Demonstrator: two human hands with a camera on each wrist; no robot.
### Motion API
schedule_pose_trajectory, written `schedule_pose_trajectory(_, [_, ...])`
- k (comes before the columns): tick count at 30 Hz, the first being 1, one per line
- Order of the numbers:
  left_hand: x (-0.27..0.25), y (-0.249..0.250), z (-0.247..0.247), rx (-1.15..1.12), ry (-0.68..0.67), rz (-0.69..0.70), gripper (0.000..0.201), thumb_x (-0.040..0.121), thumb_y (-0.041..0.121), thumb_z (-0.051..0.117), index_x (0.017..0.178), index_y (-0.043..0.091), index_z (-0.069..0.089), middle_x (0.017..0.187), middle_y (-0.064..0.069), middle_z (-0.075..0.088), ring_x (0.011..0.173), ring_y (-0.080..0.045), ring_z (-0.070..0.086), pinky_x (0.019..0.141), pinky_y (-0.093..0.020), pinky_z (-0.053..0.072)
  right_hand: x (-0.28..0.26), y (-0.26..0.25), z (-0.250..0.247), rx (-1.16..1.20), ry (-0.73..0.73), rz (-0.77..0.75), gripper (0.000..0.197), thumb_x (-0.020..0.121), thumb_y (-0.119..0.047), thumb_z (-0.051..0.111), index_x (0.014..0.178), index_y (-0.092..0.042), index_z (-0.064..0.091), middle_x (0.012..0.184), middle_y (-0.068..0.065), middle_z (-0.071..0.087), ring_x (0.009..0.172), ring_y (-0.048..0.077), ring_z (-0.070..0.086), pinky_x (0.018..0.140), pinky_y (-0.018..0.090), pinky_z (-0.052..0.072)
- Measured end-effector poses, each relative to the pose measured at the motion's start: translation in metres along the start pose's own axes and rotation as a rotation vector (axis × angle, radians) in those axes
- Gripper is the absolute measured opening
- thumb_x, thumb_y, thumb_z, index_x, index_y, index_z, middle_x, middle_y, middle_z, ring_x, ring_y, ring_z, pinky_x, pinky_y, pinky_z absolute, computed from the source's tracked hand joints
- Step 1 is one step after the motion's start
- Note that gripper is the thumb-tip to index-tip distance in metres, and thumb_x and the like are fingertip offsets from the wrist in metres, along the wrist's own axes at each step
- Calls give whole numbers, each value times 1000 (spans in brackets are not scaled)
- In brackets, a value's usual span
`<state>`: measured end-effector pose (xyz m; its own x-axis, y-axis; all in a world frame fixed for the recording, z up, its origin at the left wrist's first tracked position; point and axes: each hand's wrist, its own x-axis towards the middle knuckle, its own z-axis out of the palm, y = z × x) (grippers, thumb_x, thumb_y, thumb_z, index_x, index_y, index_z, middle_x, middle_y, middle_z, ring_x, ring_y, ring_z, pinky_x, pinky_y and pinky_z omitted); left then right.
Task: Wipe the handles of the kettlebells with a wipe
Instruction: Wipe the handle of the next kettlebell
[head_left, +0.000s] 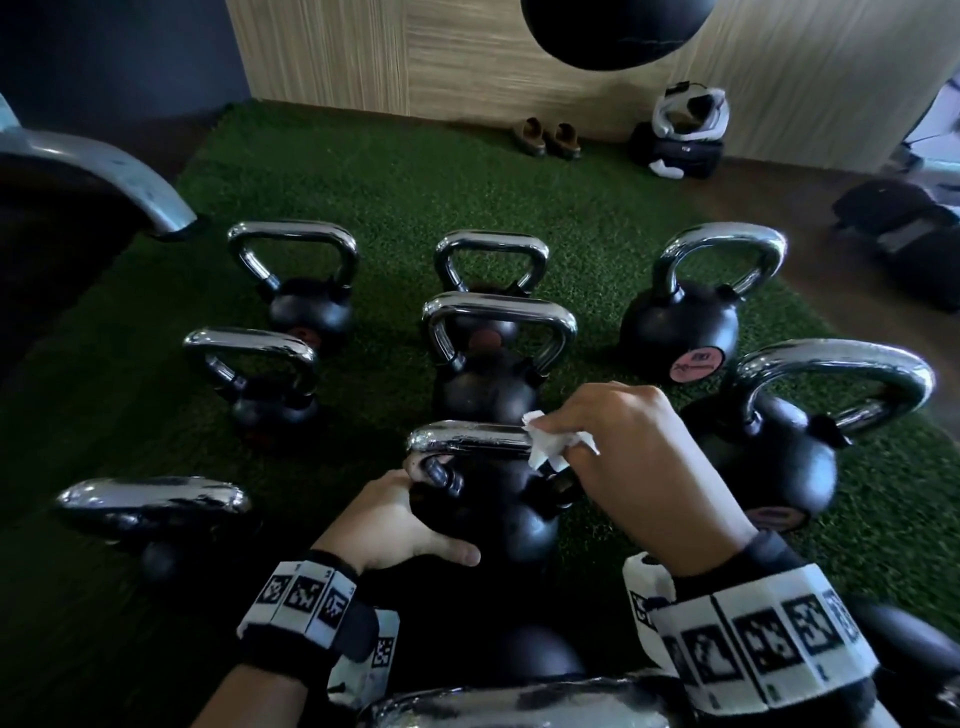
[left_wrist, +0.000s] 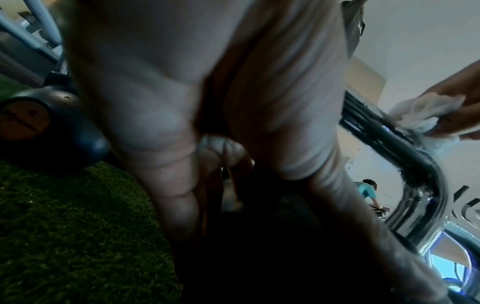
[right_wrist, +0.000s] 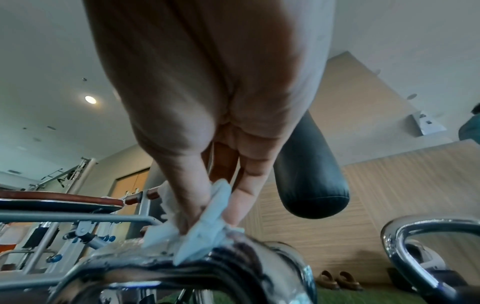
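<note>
our right hand (head_left: 639, 457) pinches the wipe (head_left: 553, 447) between thumb and fingers and presses it on the right end of the chrome handle (head_left: 470, 439) of the near centre kettlebell (head_left: 498, 514). our left hand (head_left: 395, 519) rests on the left shoulder of its black body, fingers curved round the dark surface, thumb lying along the near side. this kettlebell stands on the green turf (head_left: 395, 171), with other kettlebells to the left, right and far side, all apart from it.

handling, as judgement: the bell looks like solid iron, heavy and stiff, unlikely to shift under a wiping stroke; the left hand on the body seems enough to steady it. the chrome is smooth and mirror-bright, probably slippery, more so once wet. the wipe is thin, soft and crumpled; it would bunch or tear if dragged hard over the bend. we would hold it wrapped round the bar and slide along, working both corners.
</note>
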<state>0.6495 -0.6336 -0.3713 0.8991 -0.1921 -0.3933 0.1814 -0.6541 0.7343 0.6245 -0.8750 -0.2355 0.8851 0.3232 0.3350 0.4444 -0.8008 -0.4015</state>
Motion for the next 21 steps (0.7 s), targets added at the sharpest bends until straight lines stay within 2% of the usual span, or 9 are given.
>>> schedule_pose_trajectory(2, [0,0,1,-14,-11,16,86,31,63,99,110,42,72,113,22,71,108,2,64,97,-23,50,4,-6,3,13,8,-30,17,64,-2,62,72,-9,76,70,5,69,71,24,65,68,41,52])
schedule_pose_trajectory(4, [-1,0,1,-23,-12,17,84,31,63,99,108,43,73,112,22,72,108,2,64,98,-24,51,5,-7,4,42,23,-24,24,65,-2,63,76,-15,80,73,2,73,73,23,68,71,38,54])
schedule_pose_trajectory(5, [-1,0,0,-23,0,16,86,30,64,99,109,43,73,113,22,71,109,2,64,100,-26,51,2,-4,2,52,42,3,28,66,0,65,79,-19,82,75,0,74,74,20,69,73,29,54])
schedule_pose_trajectory(7, [-1,-2,2,-21,27,5,92,27,68,97,111,42,71,119,20,68,113,-1,62,105,-29,50,-10,7,-6,49,103,87,35,68,4,69,84,-23,83,78,-6,76,74,5,66,73,6,44])
schedule_pose_trajectory(9, [0,-4,5,-16,45,-2,98,24,71,96,114,42,70,123,18,65,116,-3,60,108,-31,49,-21,15,-13,34,142,165,38,67,5,74,85,-27,83,75,-16,72,74,-5,61,72,-3,37])
schedule_pose_trajectory(12, [0,-6,7,-41,62,7,99,21,74,94,113,42,71,120,16,69,113,-2,63,107,-32,51,-28,17,-13,42,142,191,44,65,10,76,82,-31,82,70,-36,60,75,-22,56,73,-4,36])
schedule_pose_trajectory(15, [-2,-2,6,-52,45,25,87,28,66,98,107,41,74,113,18,72,108,2,65,104,-29,52,-29,19,-10,42,151,185,42,68,7,77,86,-30,83,71,-28,64,75,-23,56,72,-4,36])
schedule_pose_trajectory(18, [-2,-2,5,-42,57,27,95,21,73,95,109,43,73,116,17,71,110,0,65,104,-32,53,-37,38,-4,111,182,259,26,77,-7,83,88,-31,84,74,-17,76,70,-23,58,66,-1,40])
schedule_pose_trajectory(21, [-2,-5,7,-41,71,2,98,21,73,95,112,43,71,119,18,68,113,-2,63,106,-33,52,-46,58,11,198,129,368,14,82,-19,85,88,-32,84,70,-22,73,70,-17,62,61,3,42])
